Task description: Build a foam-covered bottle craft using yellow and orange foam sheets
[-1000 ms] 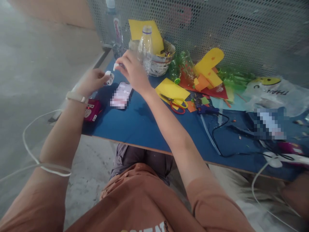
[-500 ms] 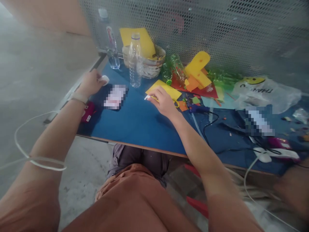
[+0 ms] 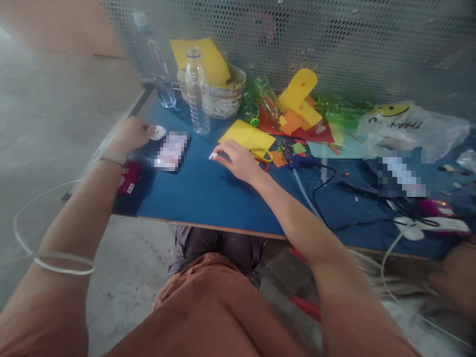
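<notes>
My left hand [image 3: 131,135] is closed on a small, rounded white earbud case [image 3: 158,132], held by the fingertips at the table's left side. Close to that case lies a phone [image 3: 171,151] with a blurred-out screen. My right hand [image 3: 238,159] is over the middle of the table, thumb and forefinger pinching a small white earbud [image 3: 213,155]. Behind this hand are a yellow paper sheet [image 3: 245,135] and yellow-handled scissors [image 3: 265,154], partly covered by it. A magenta box [image 3: 129,178] sits beside my left forearm.
Clear plastic bottles [image 3: 198,99] stand at the back near a basket [image 3: 226,101] with yellow card. Paper scraps, green bottles, a blue glue gun [image 3: 303,161] and a plastic bag [image 3: 416,131] lie to the right. Cables run to a white power strip [image 3: 433,225]. Another person's arm shows lower right.
My right hand has moved left and nearer to me with the earbud, uncovering more of the scissors. The case in my left hand has come closer to the phone. The view has shifted slightly.
</notes>
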`<state>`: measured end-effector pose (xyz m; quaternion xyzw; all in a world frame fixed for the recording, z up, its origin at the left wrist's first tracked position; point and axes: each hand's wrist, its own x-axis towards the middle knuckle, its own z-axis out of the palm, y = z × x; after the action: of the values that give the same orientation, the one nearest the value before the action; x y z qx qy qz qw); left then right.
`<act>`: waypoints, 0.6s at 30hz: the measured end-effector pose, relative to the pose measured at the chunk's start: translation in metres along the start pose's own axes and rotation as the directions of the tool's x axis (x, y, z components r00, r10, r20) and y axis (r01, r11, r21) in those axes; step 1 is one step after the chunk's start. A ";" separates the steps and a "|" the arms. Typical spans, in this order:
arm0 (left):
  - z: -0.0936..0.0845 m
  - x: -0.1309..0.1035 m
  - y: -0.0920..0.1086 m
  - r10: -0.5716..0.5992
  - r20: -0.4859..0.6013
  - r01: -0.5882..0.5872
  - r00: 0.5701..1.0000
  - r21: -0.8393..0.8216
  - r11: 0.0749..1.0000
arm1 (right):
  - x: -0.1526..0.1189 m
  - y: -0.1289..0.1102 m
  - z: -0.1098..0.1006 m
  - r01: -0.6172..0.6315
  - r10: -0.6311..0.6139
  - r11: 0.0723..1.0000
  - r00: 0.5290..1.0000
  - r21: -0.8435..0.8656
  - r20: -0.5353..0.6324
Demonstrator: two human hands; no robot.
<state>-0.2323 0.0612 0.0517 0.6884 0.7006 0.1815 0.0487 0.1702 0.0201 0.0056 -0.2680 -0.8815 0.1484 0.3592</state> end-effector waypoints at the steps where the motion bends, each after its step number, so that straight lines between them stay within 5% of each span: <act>1: -0.002 -0.004 0.007 0.018 -0.024 -0.017 1.000 0.009 1.000 | 0.000 -0.001 0.000 -0.001 0.001 1.000 1.000 0.005 -0.002; 4: -0.005 -0.034 0.048 0.124 -0.141 -0.135 0.982 -0.069 0.988 | 0.000 -0.004 0.001 0.015 -0.015 1.000 0.999 0.017 -0.029; 5: -0.004 -0.049 0.066 0.184 -0.103 -0.200 0.977 -0.178 0.963 | -0.001 -0.005 0.002 0.028 -0.027 0.999 0.999 0.024 -0.047; 8: 0.005 -0.097 0.120 0.397 -0.001 -0.324 0.918 -0.581 0.747 | -0.002 -0.012 0.005 0.053 -0.045 0.997 0.990 0.064 -0.131; 10: 0.013 -0.121 0.145 0.422 -0.022 -0.315 0.906 -0.700 0.641 | -0.003 -0.018 0.007 0.029 -0.007 0.994 0.980 0.110 -0.198; 18: 0.021 -0.135 0.165 0.297 -0.092 -0.235 0.951 -0.837 0.494 | 0.000 -0.035 0.007 -0.018 0.141 0.895 0.960 0.445 -0.243</act>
<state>-0.0625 -0.0701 0.0606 0.6849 0.4105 0.4777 0.3664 0.1524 -0.0089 0.0159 -0.2340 -0.7566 0.3197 0.5202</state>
